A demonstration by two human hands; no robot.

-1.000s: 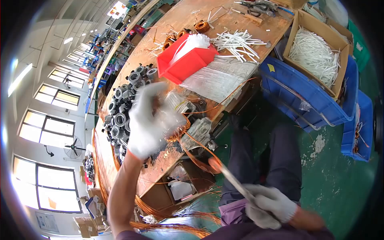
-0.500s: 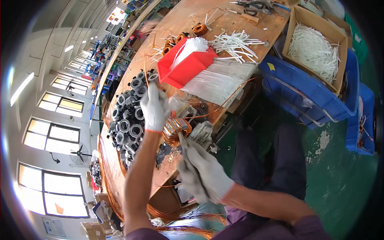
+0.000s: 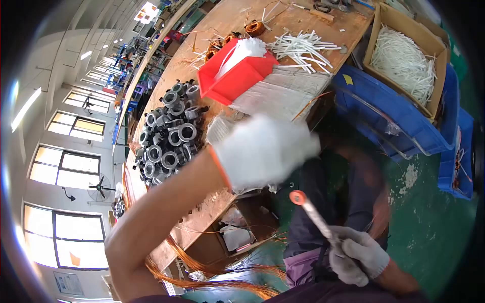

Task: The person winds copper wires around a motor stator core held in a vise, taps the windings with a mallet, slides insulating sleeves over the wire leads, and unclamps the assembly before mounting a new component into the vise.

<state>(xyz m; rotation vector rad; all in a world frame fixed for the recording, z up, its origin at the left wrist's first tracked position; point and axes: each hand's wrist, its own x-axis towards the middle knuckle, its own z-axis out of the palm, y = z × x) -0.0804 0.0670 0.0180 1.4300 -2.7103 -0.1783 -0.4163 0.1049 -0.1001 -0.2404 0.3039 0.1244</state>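
Note:
My left hand (image 3: 265,151), in a white glove and smeared by motion, is over the front edge of the bench. Its fingers are hidden, so I cannot see what it holds. The copper-wound ring core is out of sight, perhaps behind this hand. Lower right, above my lap, my right hand (image 3: 356,257), also gloved, is closed around a pale, narrow stick-like tool (image 3: 318,221) with a round orange end. That end points up and left, apart from the left hand. Left of my left hand lies a heap of grey and black rings (image 3: 169,136).
A red bin (image 3: 232,76) with white pieces stands on the wooden bench (image 3: 222,25), beside loose white tubes (image 3: 303,48) and copper-wound rings (image 3: 255,29). To the right are a cardboard box (image 3: 371,55) of white tubes and blue crates (image 3: 374,108). Copper wire bundles (image 3: 217,284) hang low in front.
My left hand has swung right and toward me, away from the upright copper wire. My right hand has left the wound core, moving down and right; the orange-ended tool now shows in it.

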